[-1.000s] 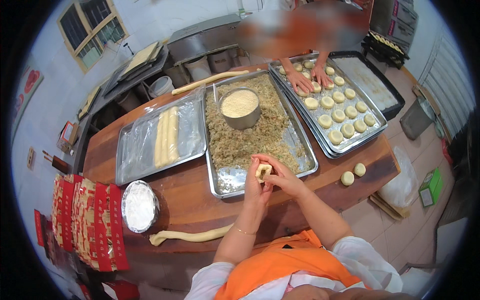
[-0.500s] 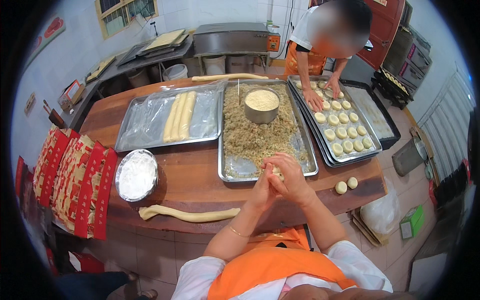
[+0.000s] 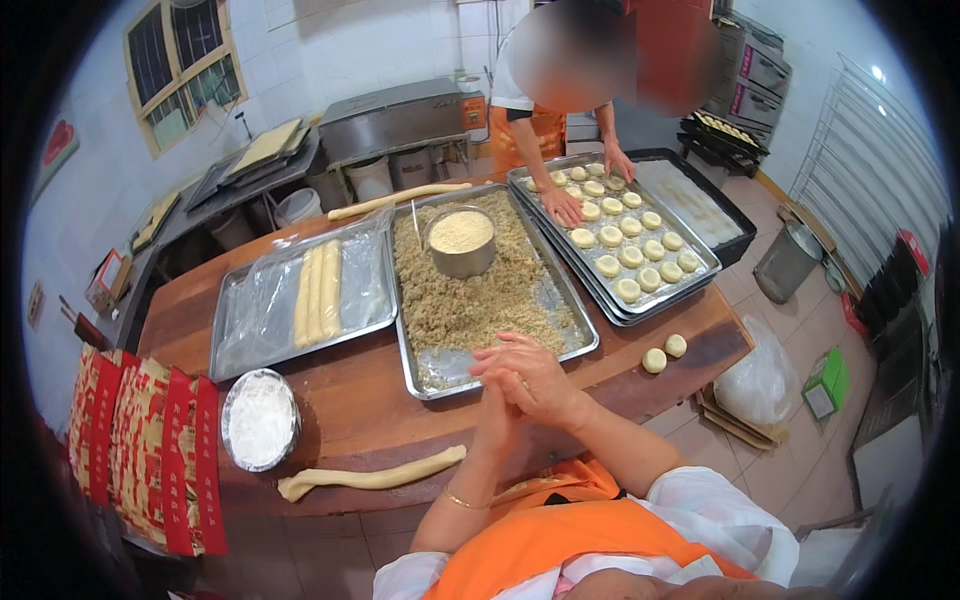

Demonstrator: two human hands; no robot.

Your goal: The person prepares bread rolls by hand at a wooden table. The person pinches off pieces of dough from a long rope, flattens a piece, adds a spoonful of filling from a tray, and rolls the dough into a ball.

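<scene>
My left hand (image 3: 497, 405) and my right hand (image 3: 535, 380) are closed together at the near edge of the filling tray (image 3: 590, 342); whatever is between them is hidden. Crumbly brownish filling (image 3: 445, 300) covers much of that tray, with a steel pot (image 3: 462, 250) of pale yellow grains standing in it. Below my hands, to the left, a dough rope (image 3: 370, 473) lies on the wooden table (image 3: 340, 420), beside a bowl of white powder (image 3: 260, 420). Two round dough pieces (image 3: 654, 361) sit to the right of my hands.
A co-worker's hands (image 3: 562, 205) are over stacked trays (image 3: 700, 268) of dough rounds, back right. A plastic-covered tray (image 3: 240, 310) holds dough strips (image 3: 318, 295) at left. Red packets (image 3: 145, 445) stand at the front left; another dough rope (image 3: 395, 195) lies at the back.
My fingers have folded over the hollowed dough piece that showed a second ago, hiding it. The co-worker's hands have shifted on the tray, one moving toward its left side.
</scene>
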